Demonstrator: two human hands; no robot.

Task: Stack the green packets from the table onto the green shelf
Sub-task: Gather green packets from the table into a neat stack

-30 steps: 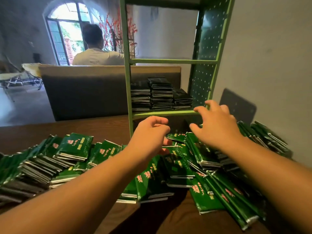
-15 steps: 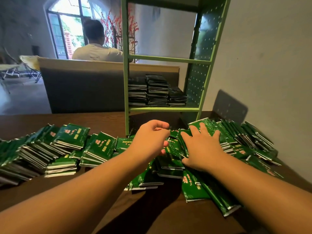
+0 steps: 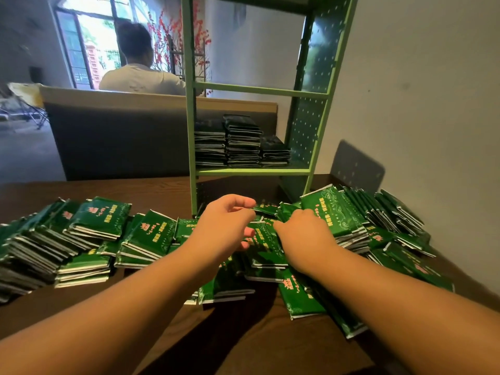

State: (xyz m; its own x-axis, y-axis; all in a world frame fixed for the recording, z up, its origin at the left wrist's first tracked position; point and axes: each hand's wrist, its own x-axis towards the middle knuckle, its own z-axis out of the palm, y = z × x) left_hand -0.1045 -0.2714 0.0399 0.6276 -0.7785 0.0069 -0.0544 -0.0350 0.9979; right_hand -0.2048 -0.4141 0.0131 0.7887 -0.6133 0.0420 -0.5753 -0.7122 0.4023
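Reaching with both hands into green packets piled on a dark table before a green shelf.

At far left, leaning rows of green packets spread across the wooden table; behind them stands a grey bench back, with a seated person facing an arched window. Toward the middle, the left hand has curled fingers and thumb pinching the edge of a thin packet. Above it rises the green shelf, its lowest board holding three dark stacks of packets. The right hand lies knuckles up, fingers bent over a central stack; whether it grips any is hidden. Further right, a fanned row of packets leans by the grey wall.
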